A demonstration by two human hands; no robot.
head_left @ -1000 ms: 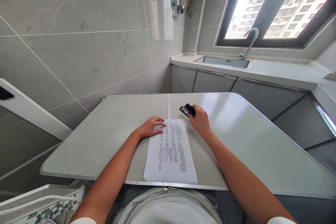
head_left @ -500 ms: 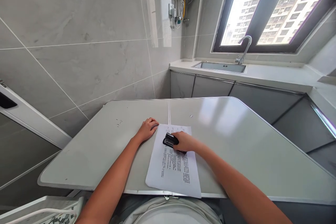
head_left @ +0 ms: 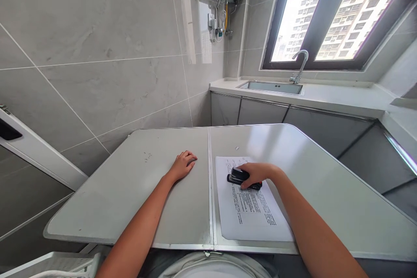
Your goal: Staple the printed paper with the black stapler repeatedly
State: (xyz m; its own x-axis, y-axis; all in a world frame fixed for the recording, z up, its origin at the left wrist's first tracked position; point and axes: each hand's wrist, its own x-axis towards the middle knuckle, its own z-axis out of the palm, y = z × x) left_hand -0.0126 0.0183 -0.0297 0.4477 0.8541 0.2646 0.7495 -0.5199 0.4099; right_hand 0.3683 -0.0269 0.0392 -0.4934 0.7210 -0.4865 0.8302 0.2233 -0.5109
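My right hand [head_left: 257, 173] grips a black stapler [head_left: 239, 175] that lies on a printed sheet of paper [head_left: 254, 226]. The paper is to the right of the table's middle seam, with its near edge by the table's front edge. Part of the stapler is hidden under my fingers. To the left of the seam, my left hand [head_left: 183, 165] rests on the white table [head_left: 124, 208], its fingers stretched out and apart from the paper. A dark patch shows beside its thumb; I cannot tell whether it is only shadow.
Several loose staples [head_left: 147, 156] are scattered on the table's left half. A small pale piece [head_left: 237, 148] lies beyond the paper. Behind stand grey cabinets [head_left: 260, 110] under a counter with a sink [head_left: 273, 87]. A white basket [head_left: 65, 265] is at the lower left.
The paper has shifted right across the seam, together with my right hand and the stapler. My left hand stays in nearly the same place, now farther from the paper.
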